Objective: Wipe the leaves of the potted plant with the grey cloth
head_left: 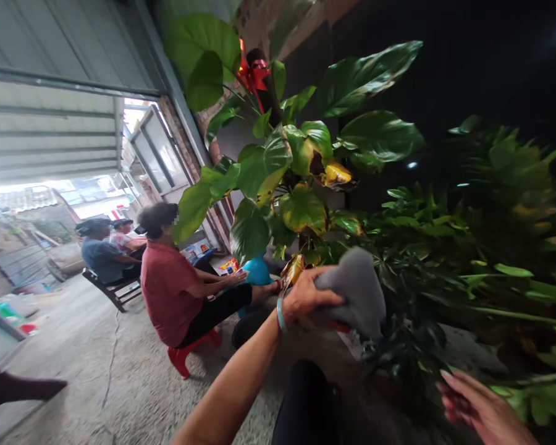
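1. Big-leaf plant fills centre; leaves overlap, little gap btwn them.
2. Fine-leaf shrub just right of the left hand w/ grey cloth, blocks reach fwd.
3. Right hand low right, near shrub leaves.
4. Seated person in red shirt on red stool closes off left.
5. Open gravel floor lower left.

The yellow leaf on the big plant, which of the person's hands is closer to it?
Left. The left hand, holding a grey cloth, is just beside the yellow leaf. The right hand is far off, low among other leaves.
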Demonstrator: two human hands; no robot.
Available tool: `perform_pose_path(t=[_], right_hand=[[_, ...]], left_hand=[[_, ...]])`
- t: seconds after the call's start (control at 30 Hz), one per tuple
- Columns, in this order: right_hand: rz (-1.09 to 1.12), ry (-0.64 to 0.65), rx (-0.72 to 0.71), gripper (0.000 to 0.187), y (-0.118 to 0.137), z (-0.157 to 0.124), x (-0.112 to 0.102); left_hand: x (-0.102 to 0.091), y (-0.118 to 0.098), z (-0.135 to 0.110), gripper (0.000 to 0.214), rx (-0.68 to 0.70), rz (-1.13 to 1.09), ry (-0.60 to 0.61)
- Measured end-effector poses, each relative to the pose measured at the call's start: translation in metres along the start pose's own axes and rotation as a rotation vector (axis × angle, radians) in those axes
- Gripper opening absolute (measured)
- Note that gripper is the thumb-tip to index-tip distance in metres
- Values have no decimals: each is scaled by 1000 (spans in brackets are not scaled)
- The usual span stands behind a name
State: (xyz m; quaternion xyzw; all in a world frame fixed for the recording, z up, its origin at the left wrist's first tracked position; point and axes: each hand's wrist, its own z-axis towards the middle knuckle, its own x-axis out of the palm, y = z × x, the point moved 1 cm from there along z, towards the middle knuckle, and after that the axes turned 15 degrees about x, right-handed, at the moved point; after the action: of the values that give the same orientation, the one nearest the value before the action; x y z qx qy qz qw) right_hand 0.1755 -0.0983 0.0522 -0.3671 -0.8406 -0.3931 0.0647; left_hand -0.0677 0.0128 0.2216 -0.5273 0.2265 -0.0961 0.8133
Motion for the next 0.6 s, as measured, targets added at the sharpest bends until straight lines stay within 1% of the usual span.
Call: perform_pose_path(t=[0.07, 0.1, 0.13, 0.17, 0.2, 0.27, 0.3, 0.33, 0.4, 0.43, 0.47, 0.5, 0.53, 0.6], right_hand=[[5, 1, 9, 45, 2, -4, 5], [2, 5, 13, 45, 2, -6, 8], [-6, 10, 18, 44, 3, -6, 9], [-11, 12, 16, 44, 3, -7, 10], [-12, 14, 16, 44, 2, -7, 10], [1, 13, 20, 45, 2, -7, 7], [13, 9, 21, 45, 2, -8, 5], [23, 8, 21, 46, 3, -9, 3], [29, 5, 20, 47, 4, -10, 0], [26, -1, 17, 47, 5, -11, 0], [20, -8, 14, 47, 5, -12, 0], [13, -14, 12, 47, 6, -13, 0], [5, -19, 10, 46, 7, -14, 2], [-15, -23, 4, 44, 8, -15, 5]], left_hand=[[-1, 5, 21, 51, 85, -39, -200], [2, 13, 30, 47, 83, -74, -288], [8, 23, 35, 43, 35, -108, -355], [14, 35, 37, 39, -41, -136, -395], [21, 46, 35, 35, -129, -156, -408], [31, 64, 20, 30, -293, -178, -362], [34, 69, 10, 29, -357, -184, -304], [34, 70, -1, 31, -401, -190, -225], [29, 61, -19, 35, -435, -184, -21], [24, 52, -24, 37, -419, -173, 73], [18, 42, -25, 40, -375, -161, 137], [12, 31, -21, 42, -309, -158, 157], [7, 21, -15, 44, -231, -170, 129], [4, 7, 3, 47, -73, -253, -28]])
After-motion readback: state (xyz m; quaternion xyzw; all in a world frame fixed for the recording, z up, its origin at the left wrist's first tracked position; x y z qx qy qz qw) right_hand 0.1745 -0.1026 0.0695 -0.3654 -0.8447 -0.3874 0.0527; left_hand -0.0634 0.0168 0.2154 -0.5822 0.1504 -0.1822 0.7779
